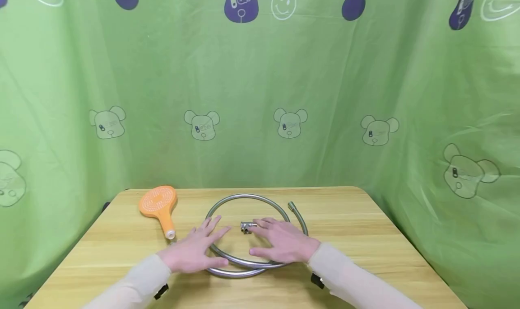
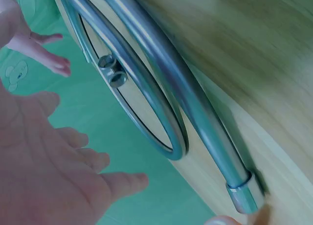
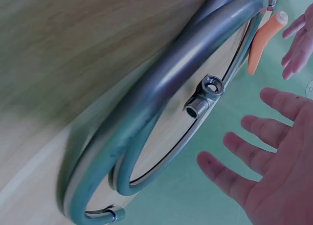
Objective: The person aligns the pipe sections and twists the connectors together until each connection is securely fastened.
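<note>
A coiled silver shower hose [image 1: 243, 196] lies on the wooden table. Over the left side of its loops my left hand [image 1: 191, 251] hovers with fingers spread, holding nothing. My right hand [image 1: 286, 242] is likewise spread over the right side, palm down and holding nothing. Inside the loops sits a small chrome threaded T-shaped fitting [image 3: 204, 97], near my right fingertips in the head view. To the left, an orange handheld shower head [image 1: 159, 201] lies face up, its handle pointing toward me. One hose end [image 2: 243, 193] lies near that handle; the other end [image 1: 291, 205] points away at the right.
The wooden table [image 1: 349, 264] has its far edge against a green curtain [image 1: 252, 74] with bear prints. The curtain also encloses the left and right sides. Each wrist carries a black strap piece, one at the left sleeve [image 1: 138, 277].
</note>
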`<control>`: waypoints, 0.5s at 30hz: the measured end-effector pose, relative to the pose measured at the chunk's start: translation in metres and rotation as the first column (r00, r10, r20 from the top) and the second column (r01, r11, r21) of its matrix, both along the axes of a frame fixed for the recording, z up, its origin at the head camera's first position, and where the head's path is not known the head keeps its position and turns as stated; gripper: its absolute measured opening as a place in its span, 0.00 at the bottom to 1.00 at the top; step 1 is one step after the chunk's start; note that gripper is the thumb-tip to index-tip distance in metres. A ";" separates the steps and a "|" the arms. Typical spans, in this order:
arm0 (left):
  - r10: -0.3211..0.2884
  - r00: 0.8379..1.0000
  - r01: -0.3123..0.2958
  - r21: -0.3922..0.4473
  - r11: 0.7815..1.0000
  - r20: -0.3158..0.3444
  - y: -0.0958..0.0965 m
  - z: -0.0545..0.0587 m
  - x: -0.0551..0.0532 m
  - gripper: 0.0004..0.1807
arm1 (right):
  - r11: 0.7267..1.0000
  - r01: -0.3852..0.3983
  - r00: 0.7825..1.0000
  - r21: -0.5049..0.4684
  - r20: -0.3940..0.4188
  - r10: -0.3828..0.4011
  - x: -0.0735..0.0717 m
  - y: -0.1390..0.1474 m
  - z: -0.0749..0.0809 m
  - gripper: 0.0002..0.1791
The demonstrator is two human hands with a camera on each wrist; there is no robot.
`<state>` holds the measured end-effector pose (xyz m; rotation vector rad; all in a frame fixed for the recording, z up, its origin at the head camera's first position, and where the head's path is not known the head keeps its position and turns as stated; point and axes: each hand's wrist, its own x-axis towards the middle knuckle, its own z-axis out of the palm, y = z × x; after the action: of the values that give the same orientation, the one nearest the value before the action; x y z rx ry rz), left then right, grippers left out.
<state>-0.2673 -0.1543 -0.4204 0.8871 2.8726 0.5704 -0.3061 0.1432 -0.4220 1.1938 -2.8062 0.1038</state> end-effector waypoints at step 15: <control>0.296 0.941 -0.256 0.225 0.940 -0.167 -0.024 0.014 -0.008 0.30 | 0.994 -0.070 0.998 -0.082 -0.012 0.070 -0.001 -0.018 0.011 0.42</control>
<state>-0.2753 -0.1786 -0.4068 0.5891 3.1943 0.8581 -0.3068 0.1256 -0.4110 1.2703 -2.7237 0.2156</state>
